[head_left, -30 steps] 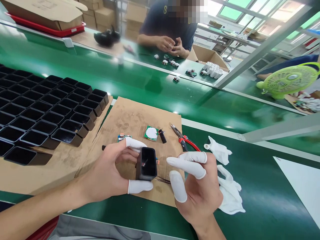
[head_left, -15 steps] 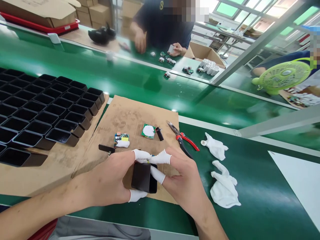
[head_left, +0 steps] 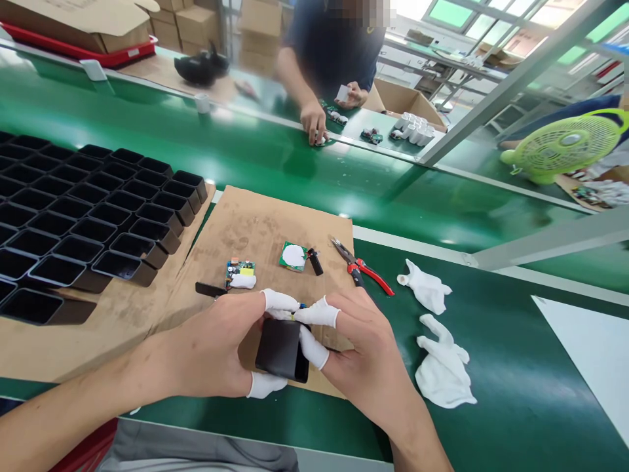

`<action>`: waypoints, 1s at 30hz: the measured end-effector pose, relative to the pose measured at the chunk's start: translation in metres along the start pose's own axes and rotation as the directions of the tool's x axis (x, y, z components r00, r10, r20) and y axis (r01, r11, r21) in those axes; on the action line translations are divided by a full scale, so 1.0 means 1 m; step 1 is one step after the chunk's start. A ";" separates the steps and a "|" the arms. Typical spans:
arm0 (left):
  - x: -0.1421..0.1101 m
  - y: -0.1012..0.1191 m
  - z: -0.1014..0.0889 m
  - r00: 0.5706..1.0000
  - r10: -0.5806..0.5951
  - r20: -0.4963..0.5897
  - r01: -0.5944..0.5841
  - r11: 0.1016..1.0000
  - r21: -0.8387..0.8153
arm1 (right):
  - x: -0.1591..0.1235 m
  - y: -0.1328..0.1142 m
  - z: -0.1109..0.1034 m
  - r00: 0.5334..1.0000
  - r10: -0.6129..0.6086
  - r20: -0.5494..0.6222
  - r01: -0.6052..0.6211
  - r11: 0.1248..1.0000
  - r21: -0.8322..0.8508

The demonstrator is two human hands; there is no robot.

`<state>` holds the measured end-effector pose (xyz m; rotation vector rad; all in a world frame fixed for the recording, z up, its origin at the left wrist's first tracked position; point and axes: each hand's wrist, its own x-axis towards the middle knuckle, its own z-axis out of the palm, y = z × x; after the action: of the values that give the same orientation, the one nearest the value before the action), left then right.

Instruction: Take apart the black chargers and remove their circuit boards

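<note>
Just above the near edge of a cardboard sheet [head_left: 236, 226], the fingers of the left hand [head_left: 221, 347] are clamped on a black box [head_left: 276, 347], the thumb against its near side and the forefinger along its far side. White covers sit on the fingertips of both hands. The box lies on its side, its mouth turned toward the right hand [head_left: 361, 347]. That hand's thumb rests at the mouth's rim, and its forefinger reaches to the far side, touching the left fingertips. These two right fingers are nearly together; whether they pinch the rim or the small blue piece [head_left: 302, 306] peeking out beside them, I cannot tell.

Beyond the hands, on the cardboard, lies a circuit board [head_left: 240, 272] with a yellow label and a white lump, a flat black piece [head_left: 210, 289] just beside it. Farther right is a green board [head_left: 293, 255] with a white round top, next to a small black part [head_left: 315, 261]. Red-and-black pliers [head_left: 363, 269] lie across the sheet's right edge, partly on the green table [head_left: 506, 328]. Two crumpled white cloths [head_left: 445, 367] lie right of them. To the left stand rows of open black boxes [head_left: 88, 229]. Across the table a co-worker [head_left: 334, 52] holds a white piece [head_left: 343, 94] in one hand and reaches down with the other, near a green fan [head_left: 570, 144].
</note>
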<state>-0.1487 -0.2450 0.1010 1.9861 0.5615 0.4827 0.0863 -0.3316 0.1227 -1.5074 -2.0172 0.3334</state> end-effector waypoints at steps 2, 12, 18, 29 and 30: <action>0.000 0.000 -0.001 1.000 -0.019 0.021 0.020 0.999 -0.030 | 0.001 -0.001 0.001 1.000 -0.013 -0.007 0.013 1.000 -0.001; -0.013 -0.007 0.010 0.983 0.010 -0.185 -0.097 0.879 -0.467 | -0.004 0.007 -0.001 0.919 0.179 -0.351 -0.052 0.937 0.344; -0.011 0.002 0.006 0.981 0.041 -0.189 -0.162 0.707 -0.688 | -0.001 0.008 0.003 0.920 0.250 -0.303 -0.174 0.951 0.258; -0.010 0.006 0.005 0.976 0.025 -0.217 -0.175 0.681 -0.711 | -0.001 0.009 0.004 0.918 0.228 0.325 -0.208 0.973 -0.095; -0.010 0.006 0.005 0.974 0.034 -0.226 -0.187 0.688 -0.702 | -0.001 0.008 0.007 0.908 0.231 0.349 -0.202 0.972 -0.119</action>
<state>-0.1532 -0.2567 0.1033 1.2107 0.2901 0.8391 0.0885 -0.3289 0.1126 -1.8366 -2.1609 0.6709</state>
